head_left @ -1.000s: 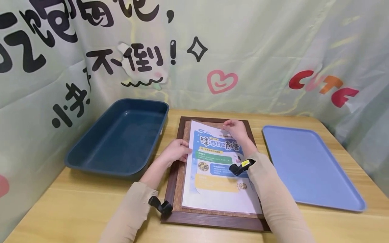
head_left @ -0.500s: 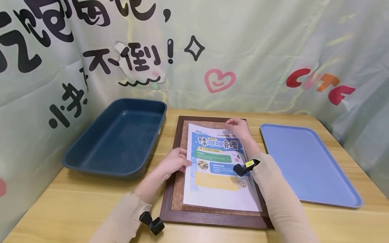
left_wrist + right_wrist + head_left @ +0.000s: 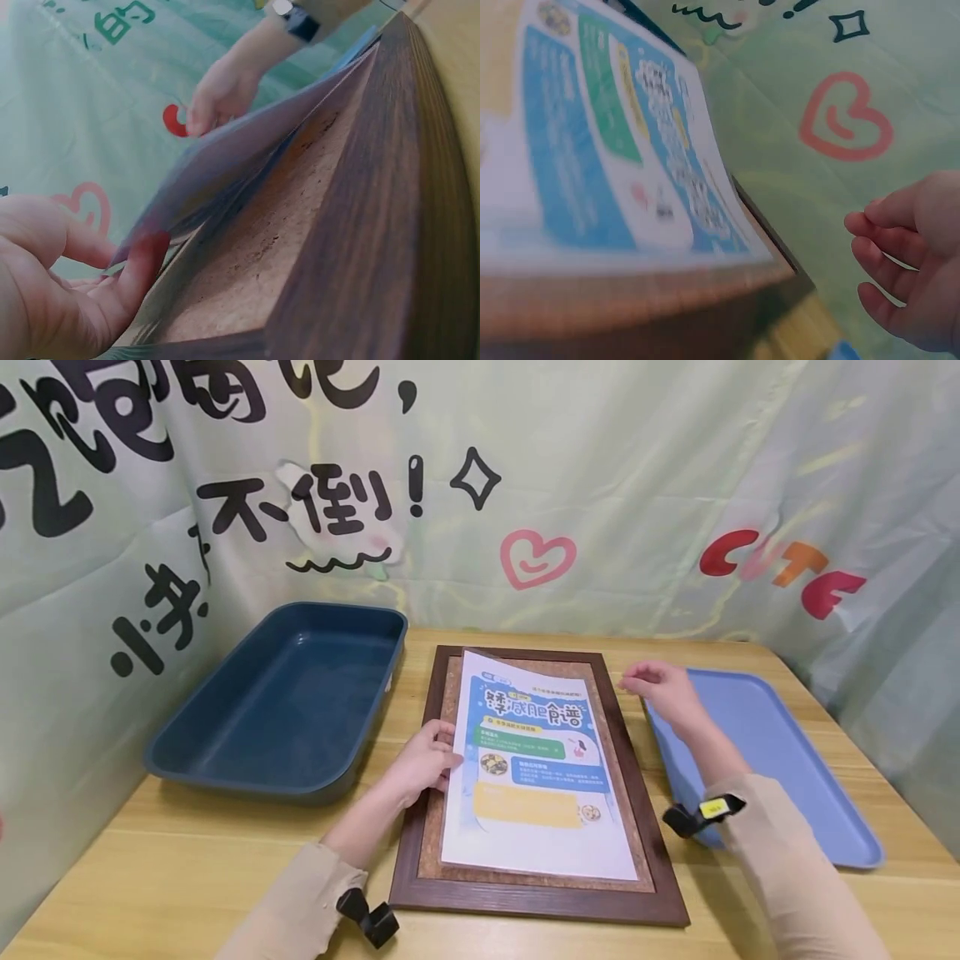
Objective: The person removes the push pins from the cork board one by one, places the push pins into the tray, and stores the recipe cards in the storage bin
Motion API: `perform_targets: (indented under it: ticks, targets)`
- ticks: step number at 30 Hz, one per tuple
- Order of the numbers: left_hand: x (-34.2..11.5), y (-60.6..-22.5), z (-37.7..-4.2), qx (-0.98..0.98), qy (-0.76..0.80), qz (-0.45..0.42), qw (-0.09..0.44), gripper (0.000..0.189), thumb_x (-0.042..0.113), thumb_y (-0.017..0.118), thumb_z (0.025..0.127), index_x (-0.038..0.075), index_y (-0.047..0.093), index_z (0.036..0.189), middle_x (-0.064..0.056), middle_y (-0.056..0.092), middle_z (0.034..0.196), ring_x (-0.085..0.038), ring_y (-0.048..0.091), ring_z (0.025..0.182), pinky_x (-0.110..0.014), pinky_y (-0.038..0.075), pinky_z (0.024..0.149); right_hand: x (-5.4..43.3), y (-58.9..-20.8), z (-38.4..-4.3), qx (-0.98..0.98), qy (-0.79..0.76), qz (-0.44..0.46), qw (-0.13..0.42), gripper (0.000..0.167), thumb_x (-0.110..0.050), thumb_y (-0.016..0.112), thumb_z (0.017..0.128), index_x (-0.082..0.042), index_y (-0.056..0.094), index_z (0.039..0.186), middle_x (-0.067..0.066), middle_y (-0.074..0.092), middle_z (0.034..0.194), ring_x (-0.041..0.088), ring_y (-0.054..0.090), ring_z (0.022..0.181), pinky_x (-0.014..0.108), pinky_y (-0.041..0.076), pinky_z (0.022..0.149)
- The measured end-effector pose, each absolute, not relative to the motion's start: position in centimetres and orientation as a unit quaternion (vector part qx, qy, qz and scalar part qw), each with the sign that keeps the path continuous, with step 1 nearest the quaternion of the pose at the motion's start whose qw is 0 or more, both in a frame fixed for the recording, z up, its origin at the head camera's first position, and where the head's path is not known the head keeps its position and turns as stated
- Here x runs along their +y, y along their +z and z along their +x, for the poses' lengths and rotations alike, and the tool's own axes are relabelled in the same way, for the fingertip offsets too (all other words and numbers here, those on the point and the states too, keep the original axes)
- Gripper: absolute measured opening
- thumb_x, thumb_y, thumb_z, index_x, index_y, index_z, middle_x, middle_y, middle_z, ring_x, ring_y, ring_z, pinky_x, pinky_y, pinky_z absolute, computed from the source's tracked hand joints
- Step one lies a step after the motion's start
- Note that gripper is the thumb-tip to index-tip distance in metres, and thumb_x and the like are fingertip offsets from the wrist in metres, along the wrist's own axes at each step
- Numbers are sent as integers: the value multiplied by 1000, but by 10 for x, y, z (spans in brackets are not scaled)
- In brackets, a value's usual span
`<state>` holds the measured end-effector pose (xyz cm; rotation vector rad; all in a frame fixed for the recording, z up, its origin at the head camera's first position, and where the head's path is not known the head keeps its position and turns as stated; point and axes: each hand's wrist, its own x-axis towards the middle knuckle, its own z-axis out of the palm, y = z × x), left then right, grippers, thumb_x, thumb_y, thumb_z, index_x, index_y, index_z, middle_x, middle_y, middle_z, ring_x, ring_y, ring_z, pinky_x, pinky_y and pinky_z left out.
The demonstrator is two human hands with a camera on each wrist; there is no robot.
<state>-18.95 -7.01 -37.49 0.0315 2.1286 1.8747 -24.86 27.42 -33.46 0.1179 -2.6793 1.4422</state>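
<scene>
A printed poster sheet [image 3: 536,852] with blue, green and yellow panels lies over a cork board [image 3: 450,681] in a dark brown wooden frame [image 3: 540,902]. At the sheet's left edge, my left hand [image 3: 426,764] pinches it between thumb and fingers. The left wrist view shows that side of the sheet [image 3: 217,161] lifted off the cork, with my thumb [image 3: 142,274] under it. My right hand [image 3: 663,689] hovers to the right of the frame, near the blue tray's far left corner. Its fingers [image 3: 877,251] are loosely bent and hold nothing.
A deep dark-blue bin [image 3: 277,718] stands left of the frame. To the right lies a flat light-blue tray [image 3: 787,777], partly under my right forearm. Behind the wooden table [image 3: 187,868] hangs a printed curtain [image 3: 600,468].
My right hand has let go of the sheet's top right corner and moved right, off the frame. The left hand slid down the left edge, keeping hold.
</scene>
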Motion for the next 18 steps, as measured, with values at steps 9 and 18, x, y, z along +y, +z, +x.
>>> perform_targets:
  ticks: [9, 18]
  targets:
    - [-78, -362, -191, 724, 679, 10, 125, 38, -8, 48, 87, -1, 43, 124, -18, 60, 89, -18, 59, 62, -26, 47, 46, 332, -348, -208, -903, 425, 50, 46, 26, -12, 54, 94, 11, 55, 105, -14, 64, 83, -8, 54, 77, 12, 44, 69]
    - [-96, -334, -195, 726, 683, 22, 75, 35, -7, 45, 89, 1, 43, 123, -24, 62, 98, -19, 61, 67, -28, 50, 54, 378, -351, -190, -924, 381, 11, 28, 32, -18, 54, 94, 12, 57, 106, -14, 66, 80, -11, 52, 73, 13, 43, 64]
